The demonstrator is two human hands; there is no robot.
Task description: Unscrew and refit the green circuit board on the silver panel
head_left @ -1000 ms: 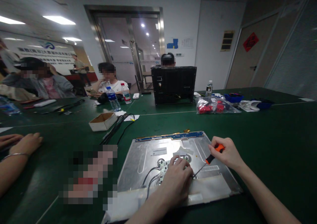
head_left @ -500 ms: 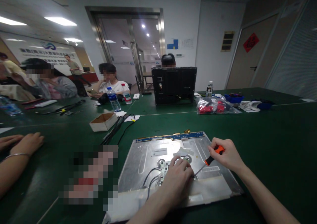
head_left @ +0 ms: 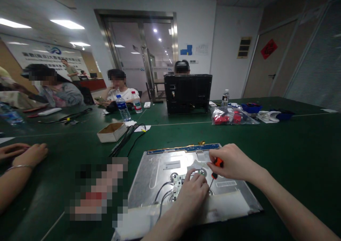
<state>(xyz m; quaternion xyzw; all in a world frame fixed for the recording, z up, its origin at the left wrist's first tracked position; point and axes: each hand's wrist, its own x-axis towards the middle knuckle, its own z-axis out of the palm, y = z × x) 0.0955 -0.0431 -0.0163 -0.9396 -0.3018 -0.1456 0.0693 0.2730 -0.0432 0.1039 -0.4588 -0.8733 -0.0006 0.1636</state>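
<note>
A flat silver metal display panel [head_left: 151, 170] lies on the table in front of me, with a blue circuit strip [head_left: 183, 148] along its far edge. On its middle sits a small green circuit board [head_left: 177, 181] with black cables. My left hand [head_left: 193, 191] is closed over that board, fingers bent and pressing on it, thumb hidden. My right hand [head_left: 229, 162] grips an orange-and-black screwdriver [head_left: 218, 162], its handle partly covered by the fingers. The shaft slants down to the panel, close beside my left fingertips; the tip is hard to make out.
Left of the panel are black cables [head_left: 121, 141], an open small box [head_left: 112, 132] and a blurred-out patch. Another person's hands [head_left: 32, 155] rest at far left. Bottles [head_left: 123, 109], a black monitor housing [head_left: 188, 93] and a plastic bag of red items [head_left: 231, 116] stand farther back.
My right hand has moved left and slightly up, tilting the screwdriver from a low slant to more upright. My left hand stays on the circuit board.
</note>
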